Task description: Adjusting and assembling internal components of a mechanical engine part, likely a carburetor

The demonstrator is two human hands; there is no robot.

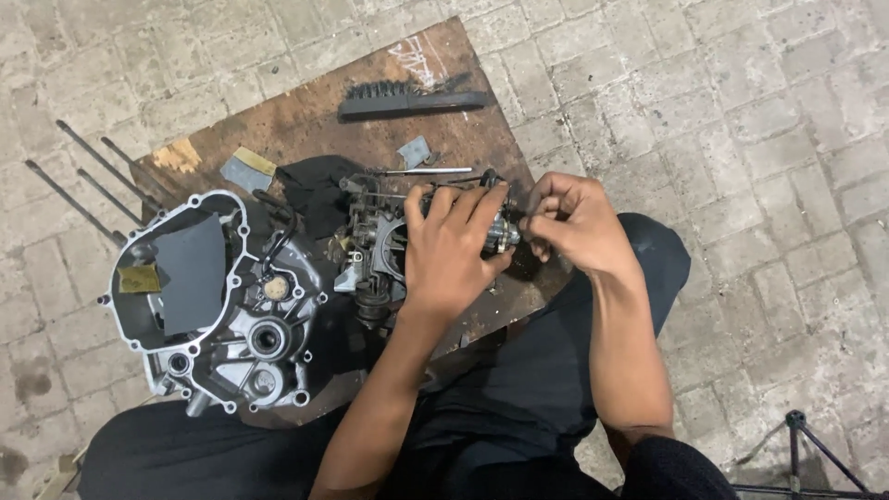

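I see my left hand (451, 248) laid over the carburetor (389, 243), fingers wrapped around its right end and pressing it down on the wooden surface (370, 130). The carburetor sits near the middle of that surface, just right of the engine case (218, 306). My right hand (567, 222) is at the carburetor's right end, fingertips pinched together on something small there; what it is, I cannot tell, since it is hidden between the fingers.

My worry is that small part. If the pinch slips, it could drop off the near right edge of the surface onto my lap or the brick floor (759, 139), where the joints between bricks would swallow it. The surface is cluttered and dirty, so grit could also get into the open throat of the carburetor. The black cloth (315, 190), the wire brush (412, 97) at the far edge and the thin metal tool (426, 171) lie close by; a careless elbow could knock them off.
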